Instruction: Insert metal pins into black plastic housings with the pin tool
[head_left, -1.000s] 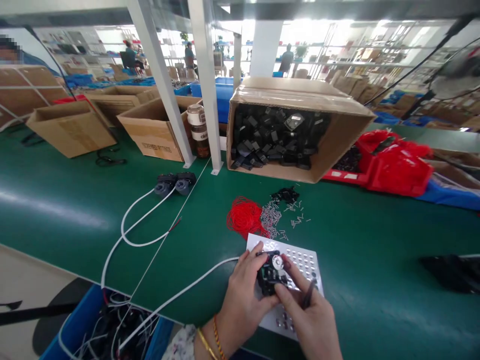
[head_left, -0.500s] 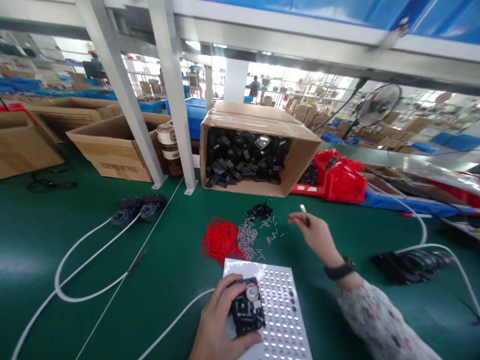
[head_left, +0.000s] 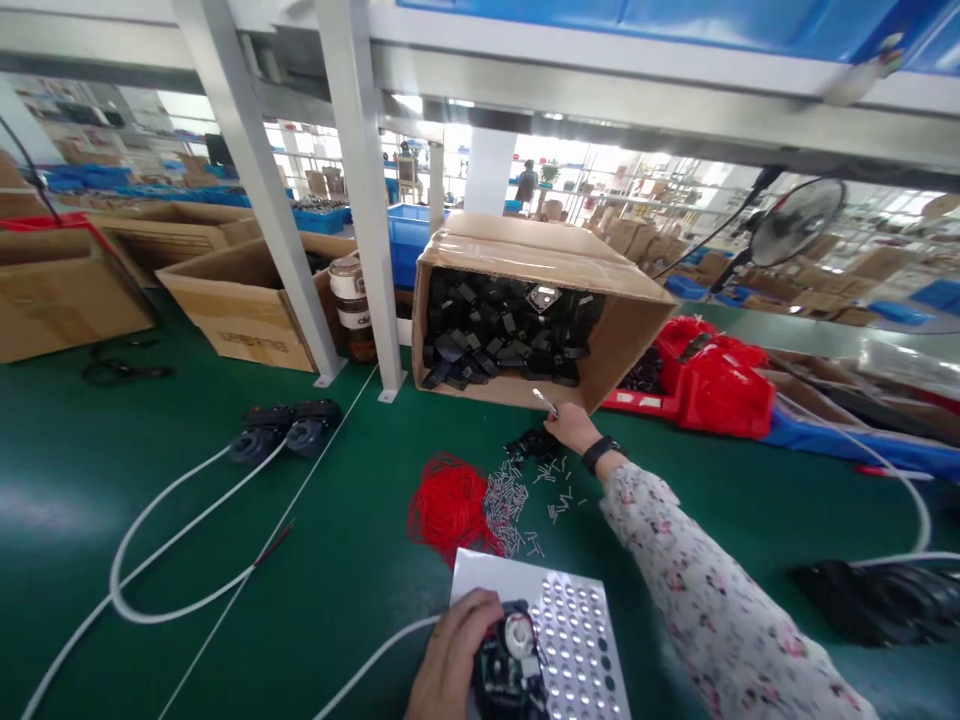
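Cable [head_left: 427, 623], white and trailing at left, could snag and drag the open black housing [head_left: 506, 675] off the near plate [head_left: 480, 572], where the left hand [head_left: 453, 655] curls around it. Farther off, loose pins [head_left: 508, 498] could scatter if brushed by the right hand [head_left: 574, 428], pinching a silver-tipped tool [head_left: 543, 400] beside dark bits [head_left: 525, 449].

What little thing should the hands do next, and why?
I think the right hand should pick up one piece from the small black parts. Its fingers are right at that pile, with a slim tool in the same hand, while the left hand holds an open black device over the white board.
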